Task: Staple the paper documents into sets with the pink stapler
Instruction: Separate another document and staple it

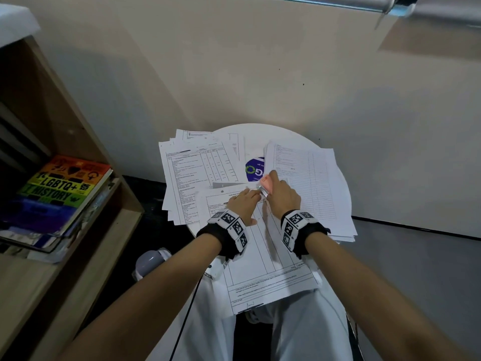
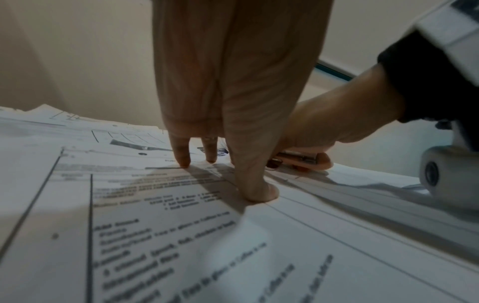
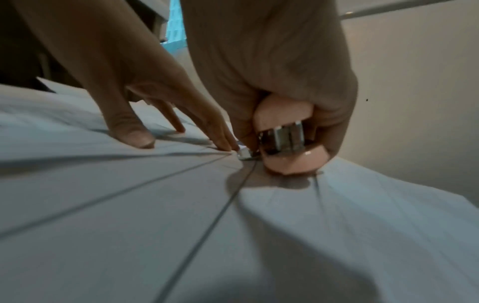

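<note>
Pressing down flat, left hand pins the front set of papers on the desk, fingers straight, likely to keep sheets aligned. Right hand wraps the pink stapler at their top corner.

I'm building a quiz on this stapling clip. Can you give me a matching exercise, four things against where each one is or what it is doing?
1. pink stapler
2. left hand
3. rainbow-covered book
4. purple and white logo

A. on the wooden shelf
B. fingertips pressing the paper flat
C. gripped in the right hand
D. showing between two paper stacks

Pairs: 1-C, 2-B, 3-A, 4-D
</note>
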Motion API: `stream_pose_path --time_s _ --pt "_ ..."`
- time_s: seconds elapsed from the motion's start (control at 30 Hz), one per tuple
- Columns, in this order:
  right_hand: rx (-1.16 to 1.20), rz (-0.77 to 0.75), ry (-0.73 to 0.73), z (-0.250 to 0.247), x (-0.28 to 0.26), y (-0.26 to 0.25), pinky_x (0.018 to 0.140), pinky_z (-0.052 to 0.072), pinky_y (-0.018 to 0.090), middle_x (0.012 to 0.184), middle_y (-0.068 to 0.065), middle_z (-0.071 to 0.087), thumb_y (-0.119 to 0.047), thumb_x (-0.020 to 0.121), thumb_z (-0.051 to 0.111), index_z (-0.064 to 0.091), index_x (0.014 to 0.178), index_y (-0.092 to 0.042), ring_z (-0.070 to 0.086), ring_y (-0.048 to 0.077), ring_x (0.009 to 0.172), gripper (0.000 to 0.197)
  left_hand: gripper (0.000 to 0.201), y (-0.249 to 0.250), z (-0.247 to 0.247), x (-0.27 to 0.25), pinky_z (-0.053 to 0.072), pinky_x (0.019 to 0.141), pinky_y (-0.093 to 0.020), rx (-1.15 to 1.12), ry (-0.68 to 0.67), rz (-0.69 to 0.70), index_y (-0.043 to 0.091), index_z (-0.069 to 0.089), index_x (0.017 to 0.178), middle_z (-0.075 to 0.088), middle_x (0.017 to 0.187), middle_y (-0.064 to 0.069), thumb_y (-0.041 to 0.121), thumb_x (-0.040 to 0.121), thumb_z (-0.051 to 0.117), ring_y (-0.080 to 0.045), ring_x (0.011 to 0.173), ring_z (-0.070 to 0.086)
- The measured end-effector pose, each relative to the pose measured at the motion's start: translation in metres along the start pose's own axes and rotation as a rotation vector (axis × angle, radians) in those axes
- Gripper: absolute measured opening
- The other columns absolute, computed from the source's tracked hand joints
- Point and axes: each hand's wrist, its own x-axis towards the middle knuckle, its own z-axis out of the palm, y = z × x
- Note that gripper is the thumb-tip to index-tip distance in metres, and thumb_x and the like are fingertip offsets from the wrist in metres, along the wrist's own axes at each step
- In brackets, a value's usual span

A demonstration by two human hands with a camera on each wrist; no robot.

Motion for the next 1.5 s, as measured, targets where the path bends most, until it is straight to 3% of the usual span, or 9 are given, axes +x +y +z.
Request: stream_pose_path --time_s 0.2,0.37,0.53,0.73,0.87,0.93,1.07,1.2,1.5 --pt "0.171 0.203 -0.074 -0.003 0.014 -0.008 0.091 0.042 0.041 0.131 0.020 0.050 -0.032 0.097 0.050 0.031 0.135 -0.003 0.052 0.036 0.118 0.052 0.074 0.000 0.001 0.001 0.028 0.115 -0.045 -0.021 0.015 0.012 0.014 0.025 0.146 0.019 0.156 0.002 0.022 0.086 0.066 -0.022 0.148 0.009" --pt "0.067 0.075 -0.044 0.002 0.014 -0.005 0.070 0.039 0.037 0.116 0.018 0.058 -0.021 0.093 0.054 0.030 0.134 -0.013 0.059 0.034 0.101 0.048 0.077 -0.002 0.002 0.001 0.028 0.115 -0.045 -0.001 0.013 0.023 0.013 0.022 0.148 0.016 0.157 0.002 0.023 0.086 0.066 -0.022 0.148 0.008" --pt "-0.094 -0.098 0.032 -0.001 0.010 -0.002 0.063 0.040 0.035 0.111 0.012 0.059 -0.024 0.094 0.053 0.032 0.138 -0.018 0.061 0.032 0.095 0.049 0.079 -0.003 0.003 0.001 0.026 0.116 -0.045 -0.003 0.006 0.025 0.012 0.019 0.149 0.014 0.158 0.001 0.023 0.087 0.066 -0.023 0.148 0.007" --pt "0.067 0.035 -0.020 -0.006 0.017 -0.005 0.077 0.045 0.041 0.118 0.020 0.058 -0.032 0.096 0.051 0.031 0.135 -0.008 0.059 0.038 0.103 0.050 0.081 -0.004 0.004 0.004 0.026 0.116 -0.045 -0.018 0.008 0.030 0.011 0.017 0.149 0.015 0.158 0.000 0.021 0.086 0.066 -0.023 0.148 0.006" --pt "0.170 0.009 0.003 -0.016 0.012 -0.007 0.071 0.039 0.037 0.113 0.020 0.059 -0.036 0.094 0.051 0.035 0.129 -0.008 0.059 0.038 0.097 0.048 0.073 -0.007 0.002 0.005 0.027 0.115 -0.046 -0.088 -0.004 0.056 0.010 0.024 0.148 0.021 0.156 -0.002 0.020 0.087 0.064 -0.024 0.147 0.011" --pt "0.251 0.003 0.016 -0.020 0.007 -0.007 0.069 0.041 0.037 0.109 0.018 0.060 -0.036 0.092 0.054 0.036 0.125 -0.009 0.058 0.035 0.088 0.046 0.053 -0.011 0.000 0.006 0.033 0.111 -0.041 -0.228 0.073 0.076 0.009 0.039 0.141 0.037 0.148 -0.006 0.017 0.091 0.057 -0.026 0.141 0.029" --pt "0.384 -0.031 0.019 -0.024 -0.006 -0.005 0.065 0.042 0.035 0.104 0.014 0.060 -0.023 0.087 0.060 0.036 0.118 -0.013 0.056 0.030 0.078 0.041 0.030 -0.009 0.000 -0.004 0.045 0.087 -0.026 -0.806 0.501 -0.094 0.002 0.057 0.122 0.063 0.116 -0.015 0.015 0.097 0.049 -0.024 0.105 0.060" --pt "0.522 -0.097 0.000 -0.021 -0.026 -0.014 0.064 0.046 0.036 0.103 0.011 0.060 -0.025 0.088 0.061 0.035 0.116 -0.015 0.059 0.029 0.081 0.040 0.023 0.002 -0.005 -0.028 0.057 0.070 -0.026 -1.467 0.553 -0.139 -0.001 0.056 0.114 0.062 0.091 -0.011 0.007 0.092 0.058 -0.025 0.080 0.066" --pt "0.569 -0.169 0.033 -0.020 -0.077 -0.035 0.059 0.040 0.031 0.095 0.006 0.058 -0.021 0.088 0.059 0.035 0.122 -0.016 0.056 0.025 0.073 0.042 0.014 0.003 -0.005 -0.068 0.056 0.062 -0.019 -1.519 0.830 -0.224 -0.009 0.067 0.096 0.068 0.081 -0.017 -0.002 0.084 0.065 -0.010 0.063 0.067"
